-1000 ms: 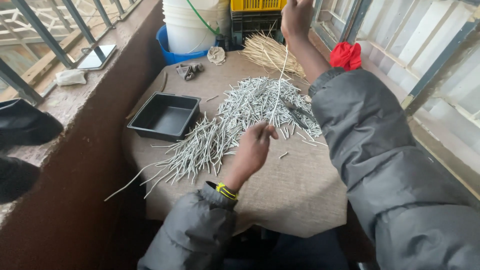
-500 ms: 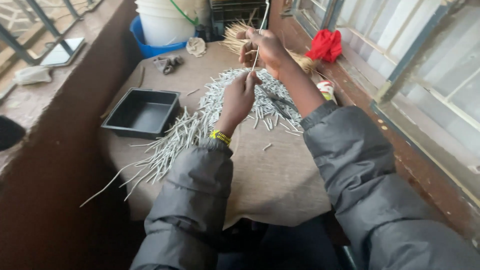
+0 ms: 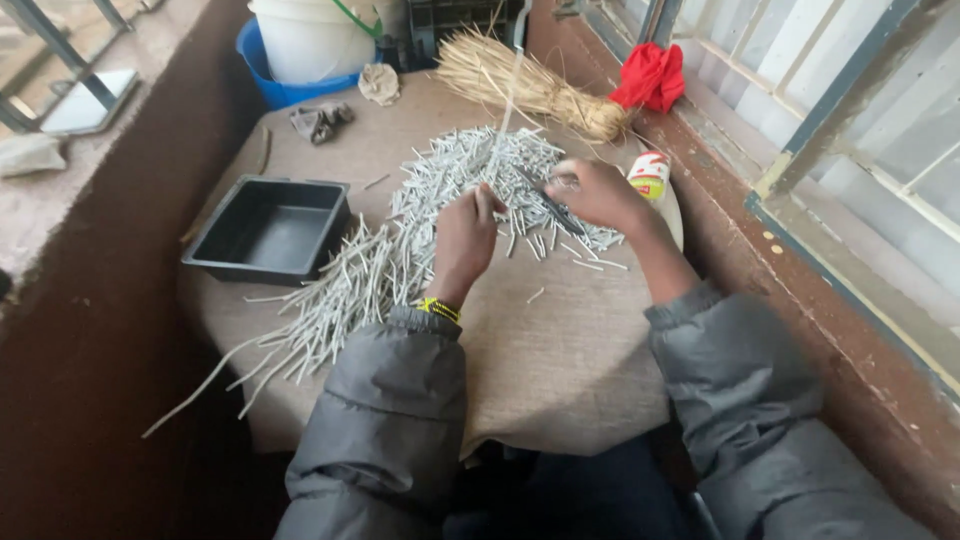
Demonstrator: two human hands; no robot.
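Burlap covers the round table (image 3: 560, 370) beside a barred window. At frame centre, the left hand (image 3: 465, 240) curls its fingers together over the grey sticks (image 3: 440, 215); what it pinches I cannot tell. Just right, the right hand (image 3: 595, 195) closes around a dark thin tool (image 3: 545, 205) and one long pale strip (image 3: 510, 90) rising toward the top edge. Left sits a black tray (image 3: 270, 230); a straw bundle (image 3: 520, 85) and red cloth (image 3: 650, 75) lie above.
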